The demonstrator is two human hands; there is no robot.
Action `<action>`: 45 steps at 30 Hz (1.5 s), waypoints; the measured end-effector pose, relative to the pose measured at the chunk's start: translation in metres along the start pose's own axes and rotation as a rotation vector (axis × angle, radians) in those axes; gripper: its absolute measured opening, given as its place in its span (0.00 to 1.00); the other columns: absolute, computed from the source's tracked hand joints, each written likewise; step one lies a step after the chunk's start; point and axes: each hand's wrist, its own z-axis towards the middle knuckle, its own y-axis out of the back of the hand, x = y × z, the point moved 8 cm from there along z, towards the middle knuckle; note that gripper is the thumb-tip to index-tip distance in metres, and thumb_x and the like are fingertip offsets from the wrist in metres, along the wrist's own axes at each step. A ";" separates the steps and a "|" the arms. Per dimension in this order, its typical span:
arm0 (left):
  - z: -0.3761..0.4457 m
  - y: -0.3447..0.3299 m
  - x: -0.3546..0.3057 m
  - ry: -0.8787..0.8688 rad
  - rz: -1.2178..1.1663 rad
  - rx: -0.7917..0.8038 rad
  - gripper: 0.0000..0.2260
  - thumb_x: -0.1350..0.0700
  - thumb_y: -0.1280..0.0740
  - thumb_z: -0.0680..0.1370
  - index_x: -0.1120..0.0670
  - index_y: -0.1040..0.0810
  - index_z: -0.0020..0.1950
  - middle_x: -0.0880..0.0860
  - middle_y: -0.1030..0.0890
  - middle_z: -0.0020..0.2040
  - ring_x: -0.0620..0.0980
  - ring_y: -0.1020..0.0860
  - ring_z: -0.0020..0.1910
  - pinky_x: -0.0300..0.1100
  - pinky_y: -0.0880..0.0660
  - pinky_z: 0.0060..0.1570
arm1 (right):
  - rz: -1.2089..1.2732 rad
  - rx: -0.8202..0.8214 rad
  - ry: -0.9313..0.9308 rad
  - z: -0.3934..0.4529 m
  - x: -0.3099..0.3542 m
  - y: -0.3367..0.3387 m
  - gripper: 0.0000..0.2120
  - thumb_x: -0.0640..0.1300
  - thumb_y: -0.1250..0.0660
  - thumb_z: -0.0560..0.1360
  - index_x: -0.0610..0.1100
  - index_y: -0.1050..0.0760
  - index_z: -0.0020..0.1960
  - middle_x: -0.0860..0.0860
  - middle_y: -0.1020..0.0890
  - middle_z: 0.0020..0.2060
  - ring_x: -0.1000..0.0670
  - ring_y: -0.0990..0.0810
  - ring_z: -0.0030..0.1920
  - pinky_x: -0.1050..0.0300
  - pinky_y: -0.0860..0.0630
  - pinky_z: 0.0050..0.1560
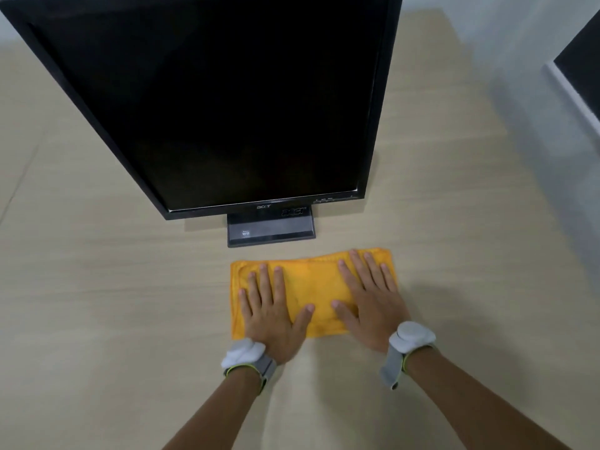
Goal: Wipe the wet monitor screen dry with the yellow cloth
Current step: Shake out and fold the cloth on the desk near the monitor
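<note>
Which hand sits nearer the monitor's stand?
The right hand: its fingertips reach the yellow cloth's far edge by the stand; the left hand lies further back.

A monitor (207, 102) stands on a table (97, 287); just before its base lies a folded cloth (313, 287) (both hands resting flat on it, side by side).

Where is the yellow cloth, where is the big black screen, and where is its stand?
yellow cloth (319, 289), head view, bare middle between the two hands.
screen (227, 102), head view, middle of the dark glass.
stand (271, 233), head view, front face of the base.
</note>
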 end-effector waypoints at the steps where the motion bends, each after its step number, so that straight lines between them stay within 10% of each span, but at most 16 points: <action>1: 0.005 0.003 -0.001 -0.002 0.007 -0.009 0.42 0.30 0.52 0.75 0.51 0.64 0.79 0.55 0.67 0.79 0.56 0.66 0.77 0.56 0.65 0.75 | -0.003 -0.007 -0.001 0.004 -0.001 0.004 0.37 0.69 0.52 0.79 0.53 0.55 0.81 0.52 0.56 0.81 0.47 0.60 0.81 0.43 0.57 0.79; 18: 0.029 0.010 -0.006 0.012 -0.013 -0.087 0.43 0.29 0.59 0.71 0.52 0.56 0.80 0.55 0.57 0.81 0.57 0.59 0.79 0.58 0.60 0.76 | 0.019 -0.043 0.002 0.036 -0.005 0.011 0.36 0.67 0.49 0.79 0.52 0.51 0.81 0.51 0.53 0.81 0.46 0.57 0.81 0.42 0.55 0.79; 30: -0.070 -0.059 -0.074 -0.079 -0.045 0.006 0.46 0.30 0.39 0.69 0.61 0.37 0.76 0.61 0.42 0.79 0.63 0.44 0.77 0.65 0.45 0.71 | 0.025 -0.004 -0.007 -0.090 -0.062 0.022 0.35 0.66 0.45 0.79 0.51 0.47 0.81 0.52 0.49 0.81 0.46 0.52 0.81 0.40 0.46 0.75; 45: 0.062 -0.022 -0.140 -0.178 -0.009 -0.055 0.44 0.28 0.50 0.72 0.54 0.52 0.80 0.57 0.55 0.80 0.58 0.56 0.79 0.58 0.60 0.75 | -0.041 -0.064 -0.163 0.014 -0.135 0.055 0.37 0.67 0.50 0.76 0.50 0.43 0.80 0.49 0.44 0.80 0.43 0.46 0.80 0.40 0.47 0.77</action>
